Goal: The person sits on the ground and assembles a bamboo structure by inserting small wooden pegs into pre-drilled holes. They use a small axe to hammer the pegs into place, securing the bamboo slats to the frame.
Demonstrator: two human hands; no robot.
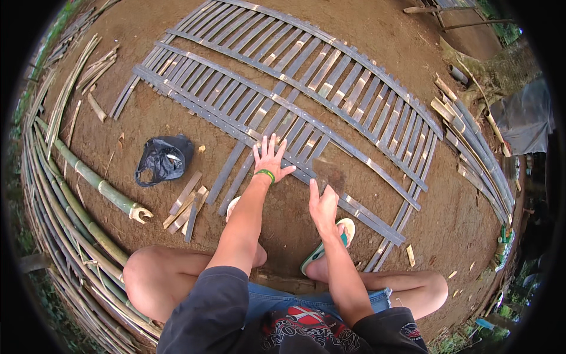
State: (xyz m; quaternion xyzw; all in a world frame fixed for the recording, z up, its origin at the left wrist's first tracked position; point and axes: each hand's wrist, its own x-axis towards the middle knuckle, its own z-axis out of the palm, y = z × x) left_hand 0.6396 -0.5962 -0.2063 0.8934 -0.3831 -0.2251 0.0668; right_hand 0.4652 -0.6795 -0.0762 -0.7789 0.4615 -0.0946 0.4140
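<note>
A dark-grey slatted panel (pixel 236 121) of flat, bamboo-like strips lies on the ground before me, nailed to long crosswise rails. My left hand (pixel 270 160), fingers spread, is over the nearest rail (pixel 206 113) and seems to press on it. To its right, my right hand (pixel 323 206) is closed with the thumb raised. Just beyond that fist shows a brownish, broad, flat tool (pixel 329 174), smeared by motion; its kind is unclear, and its handle is hidden in my grip. The rail's right end (pixel 371 219) passes beyond my sandalled right foot (pixel 348 231).
Left of the panel sit a black plastic bag (pixel 165 159) and short wooden offcuts (pixel 187 206). A thick green bamboo pole (pixel 100 182) and many thin poles curve along the left. More split bamboo (pixel 474 150) is stacked at the right, near a dark sheet (pixel 525 121).
</note>
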